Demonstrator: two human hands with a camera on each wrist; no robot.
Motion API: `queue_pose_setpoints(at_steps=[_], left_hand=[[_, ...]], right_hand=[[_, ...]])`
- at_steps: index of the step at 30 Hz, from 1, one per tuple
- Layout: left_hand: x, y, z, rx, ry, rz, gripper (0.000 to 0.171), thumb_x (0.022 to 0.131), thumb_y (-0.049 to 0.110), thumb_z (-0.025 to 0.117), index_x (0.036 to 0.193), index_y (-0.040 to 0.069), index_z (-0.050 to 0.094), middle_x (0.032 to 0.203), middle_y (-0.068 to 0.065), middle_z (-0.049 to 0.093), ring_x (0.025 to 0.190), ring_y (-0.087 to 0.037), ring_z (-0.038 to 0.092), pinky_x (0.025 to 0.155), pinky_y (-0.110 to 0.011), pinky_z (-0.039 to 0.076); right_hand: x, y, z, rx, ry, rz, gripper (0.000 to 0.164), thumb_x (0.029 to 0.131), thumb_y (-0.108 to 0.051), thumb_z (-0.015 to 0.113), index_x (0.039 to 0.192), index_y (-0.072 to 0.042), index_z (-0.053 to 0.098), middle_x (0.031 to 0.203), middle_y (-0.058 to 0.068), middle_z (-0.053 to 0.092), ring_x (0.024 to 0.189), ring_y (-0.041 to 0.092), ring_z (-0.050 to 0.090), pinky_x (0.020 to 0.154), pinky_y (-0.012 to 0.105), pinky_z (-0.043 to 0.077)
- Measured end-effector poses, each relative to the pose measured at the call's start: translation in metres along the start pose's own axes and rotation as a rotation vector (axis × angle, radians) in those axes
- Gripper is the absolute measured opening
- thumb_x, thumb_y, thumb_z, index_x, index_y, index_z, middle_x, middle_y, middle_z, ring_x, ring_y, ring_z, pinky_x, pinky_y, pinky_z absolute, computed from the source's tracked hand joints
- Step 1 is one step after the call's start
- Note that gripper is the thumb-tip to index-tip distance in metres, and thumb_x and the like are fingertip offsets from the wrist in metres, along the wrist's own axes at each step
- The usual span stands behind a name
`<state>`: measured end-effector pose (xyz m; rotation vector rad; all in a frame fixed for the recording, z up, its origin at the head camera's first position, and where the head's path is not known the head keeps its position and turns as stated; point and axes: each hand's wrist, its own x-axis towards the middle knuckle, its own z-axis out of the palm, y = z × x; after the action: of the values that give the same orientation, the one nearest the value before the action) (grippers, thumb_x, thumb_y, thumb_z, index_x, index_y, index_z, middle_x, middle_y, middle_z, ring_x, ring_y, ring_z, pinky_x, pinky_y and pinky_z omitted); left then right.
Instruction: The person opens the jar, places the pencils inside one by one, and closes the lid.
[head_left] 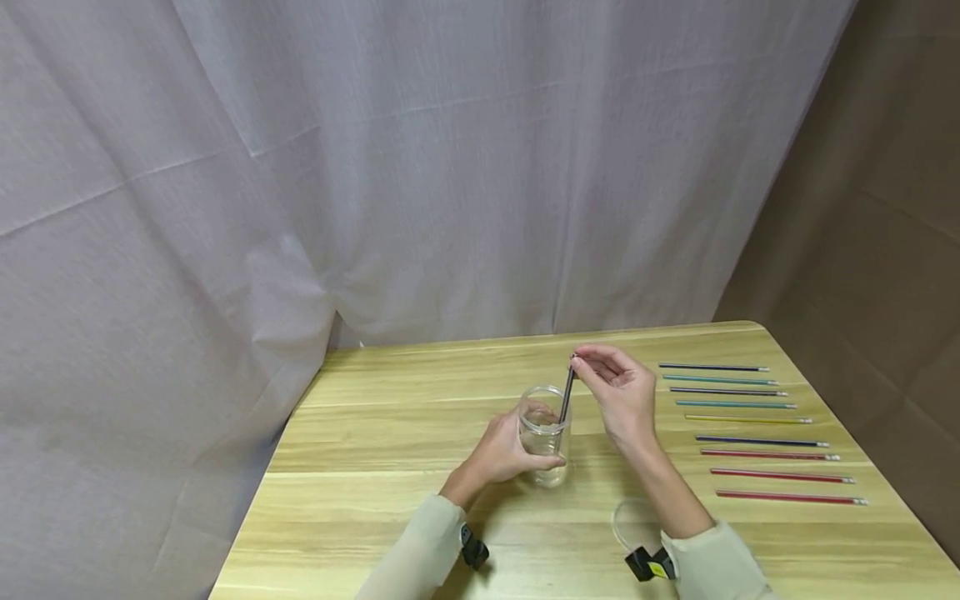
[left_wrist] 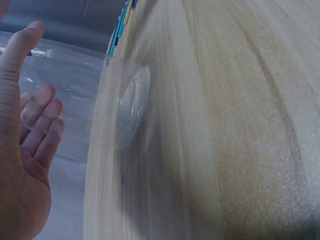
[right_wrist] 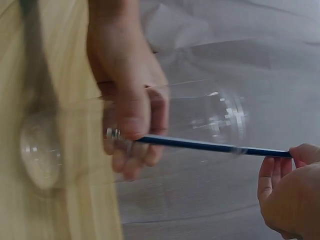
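My left hand (head_left: 501, 446) grips a clear plastic jar (head_left: 542, 439) around its side, with the thumb across the front. The fingers show through the wall in the left wrist view. My right hand (head_left: 624, 396) pinches a dark blue pencil (right_wrist: 200, 144) by its upper end, thumb against fingertips. The pencil slants down through the jar's open mouth. Its metal-banded eraser end points downward inside the jar, behind the left thumb in the right wrist view. No other pencil shows in the jar. The jar's round base (left_wrist: 134, 107) is close over the wooden table (head_left: 375, 433).
Several pencils lie in a spread column on the table's right side, eraser ends to the right: dark ones, teal ones, a yellow pencil (head_left: 747, 419) and red ones such as the nearest red pencil (head_left: 787, 497). A grey curtain (head_left: 450, 208) hangs behind the table's far edge.
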<state>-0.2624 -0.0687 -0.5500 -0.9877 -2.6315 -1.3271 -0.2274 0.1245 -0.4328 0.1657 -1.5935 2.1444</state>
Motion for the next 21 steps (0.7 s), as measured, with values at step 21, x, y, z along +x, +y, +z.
queue_pose_setpoints(at_steps=[21], left_hand=[[0.001, -0.002, 0.000, 0.039, -0.011, -0.018, 0.077, 0.077, 0.048, 0.095, 0.138, 0.019, 0.058, 0.121, 0.009, 0.073, 0.107, -0.004, 0.066, 0.092, -0.026, 0.055]], right_hand=[[-0.025, 0.034, -0.013, -0.287, -0.098, 0.037, 0.011, 0.093, 0.004, 0.078, 0.102, 0.010, 0.075, 0.103, 0.027, 0.073, 0.087, 0.008, 0.071, 0.081, 0.020, 0.060]])
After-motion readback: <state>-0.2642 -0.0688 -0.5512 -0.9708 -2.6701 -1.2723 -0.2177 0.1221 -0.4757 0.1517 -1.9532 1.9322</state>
